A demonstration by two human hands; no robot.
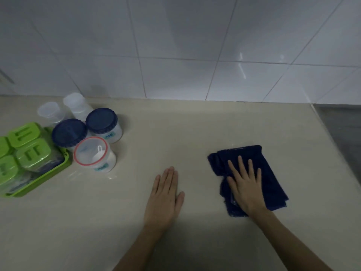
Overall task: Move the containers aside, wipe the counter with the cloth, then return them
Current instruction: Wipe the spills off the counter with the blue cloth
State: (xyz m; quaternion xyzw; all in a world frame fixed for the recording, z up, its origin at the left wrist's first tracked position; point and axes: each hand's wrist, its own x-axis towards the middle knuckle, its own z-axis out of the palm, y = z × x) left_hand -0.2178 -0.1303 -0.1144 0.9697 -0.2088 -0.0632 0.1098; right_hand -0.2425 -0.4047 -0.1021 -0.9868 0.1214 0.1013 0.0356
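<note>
Right now the right hand (245, 184) lies flat on the folded dark blue cloth (252, 178), fingers spread and pressing it down onto the beige counter (156, 133); nothing is pinched. The cloth's long axis runs from the far left towards the near right, and it sits on the right half of the counter, near the metal surface (341, 130) at the edge. The left hand (166, 196) rests palm-down on bare counter just beside it, fingers pressed together, holding nothing.

The containers stand grouped at the far left, well apart from both hands: two blue-lidded jars (86, 126), a red-rimmed clear tub (93, 155) with what may be a scoop inside, two clear cups (62, 109), and green-lidded boxes on a green tray (48, 177). The wiping looks under way; the unwiped stretch lies leftward of the cloth, so the left hand is nearer the containers.
</note>
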